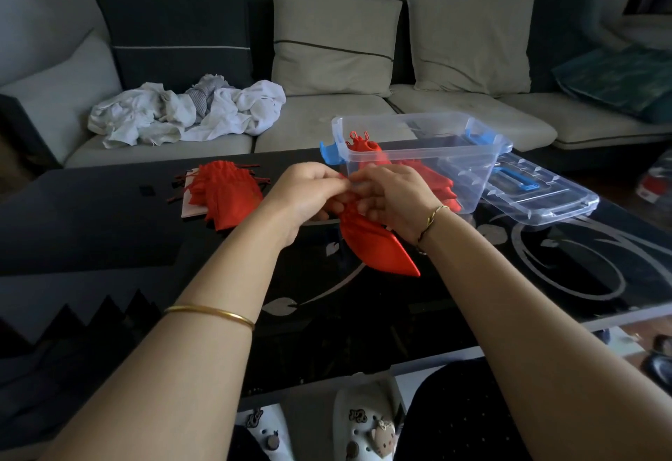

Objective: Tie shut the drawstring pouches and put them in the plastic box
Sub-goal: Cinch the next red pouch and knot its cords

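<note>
A red drawstring pouch point(378, 248) hangs above the dark table, its bottom pointing toward me. My left hand point(303, 193) and my right hand point(391, 199) meet at its gathered top, and both pinch the thin red cords there. The knot itself is hidden by my fingers. Just behind my hands stands the clear plastic box point(483, 150) with blue latches, holding several red pouches point(365, 150). A pile of untied red pouches point(227, 191) lies on the table to the left.
The box's clear lid point(538, 191) lies flat to the right of the box. The black glass table point(545, 260) has a pale floral pattern. Behind it is a sofa point(436, 111) with cushions and a heap of white laundry point(189, 113).
</note>
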A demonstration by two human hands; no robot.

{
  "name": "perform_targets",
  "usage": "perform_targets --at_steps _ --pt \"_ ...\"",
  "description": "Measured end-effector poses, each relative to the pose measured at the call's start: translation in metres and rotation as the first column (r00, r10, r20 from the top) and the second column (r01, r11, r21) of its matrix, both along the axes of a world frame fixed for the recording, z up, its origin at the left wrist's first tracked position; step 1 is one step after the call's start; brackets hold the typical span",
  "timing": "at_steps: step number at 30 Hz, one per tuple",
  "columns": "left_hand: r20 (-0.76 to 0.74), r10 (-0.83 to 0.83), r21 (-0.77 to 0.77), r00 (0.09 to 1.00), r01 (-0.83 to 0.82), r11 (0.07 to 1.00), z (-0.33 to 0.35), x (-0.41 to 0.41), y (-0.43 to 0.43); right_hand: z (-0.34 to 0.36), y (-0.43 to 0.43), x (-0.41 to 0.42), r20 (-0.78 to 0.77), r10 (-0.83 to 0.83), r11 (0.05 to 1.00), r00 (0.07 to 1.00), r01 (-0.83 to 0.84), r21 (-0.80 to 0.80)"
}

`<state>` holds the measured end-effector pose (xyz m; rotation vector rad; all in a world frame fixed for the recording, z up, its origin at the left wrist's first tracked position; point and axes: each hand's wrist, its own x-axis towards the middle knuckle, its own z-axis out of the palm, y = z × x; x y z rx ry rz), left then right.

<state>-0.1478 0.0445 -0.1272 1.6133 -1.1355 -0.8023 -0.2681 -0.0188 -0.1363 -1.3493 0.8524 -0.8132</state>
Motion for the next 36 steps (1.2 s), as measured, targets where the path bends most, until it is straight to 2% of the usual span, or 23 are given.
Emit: perform_targets --at_steps 4,9,14,19,21,23,25,27,30,33,36 --pt "-0.051 0.054 0.006 0.997 -0.054 0.999 -0.001 0.001 0.001 -0.002 0.002 -0.001 -0.081 -0.010 0.973 0.997 -0.009 -0.232" --pt "-0.081 0.120 -0.012 0.989 -0.121 0.993 -0.002 0.002 -0.001 -0.004 0.006 -0.002 -0.204 -0.064 0.844 0.977 -0.056 -0.533" --pt "-0.102 0.161 -0.005 0.982 -0.163 0.987 -0.001 0.002 -0.002 -0.003 0.008 -0.002 -0.281 -0.128 0.732 0.951 -0.101 -0.674" --pt "-0.144 0.201 0.009 0.969 -0.201 0.979 0.001 0.003 0.000 0.002 0.009 0.003 -0.382 -0.253 0.552 0.889 -0.191 -0.811" --pt "-0.160 0.213 -0.001 0.964 -0.216 0.976 0.003 0.003 0.001 0.000 0.009 0.007 -0.401 -0.275 0.530 0.874 -0.211 -0.822" --pt "-0.169 0.233 -0.024 0.958 -0.241 0.970 0.006 0.004 0.001 -0.003 0.009 0.008 -0.377 -0.253 0.593 0.891 -0.165 -0.788" --pt "-0.120 0.273 -0.066 0.955 -0.282 0.957 0.011 0.005 0.002 -0.005 0.008 0.008 -0.322 -0.210 0.712 0.923 -0.081 -0.697" --pt "0.012 0.288 -0.141 0.958 -0.283 0.949 0.015 0.005 0.005 -0.006 0.007 0.006 -0.264 -0.205 0.797 0.942 0.004 -0.604" --pt "0.260 0.173 -0.227 0.950 -0.113 0.967 0.019 0.000 0.009 -0.005 0.006 0.005 -0.188 -0.193 0.867 0.963 0.077 -0.492" --pt "0.505 0.161 -0.247 0.848 -0.037 0.968 0.016 -0.005 0.007 -0.005 0.005 0.005 -0.153 -0.173 0.908 0.973 0.098 -0.406" --pt "0.591 0.225 -0.272 0.774 -0.071 0.960 0.012 -0.004 0.004 -0.007 0.003 0.004 -0.094 -0.122 0.949 0.988 0.088 -0.304"
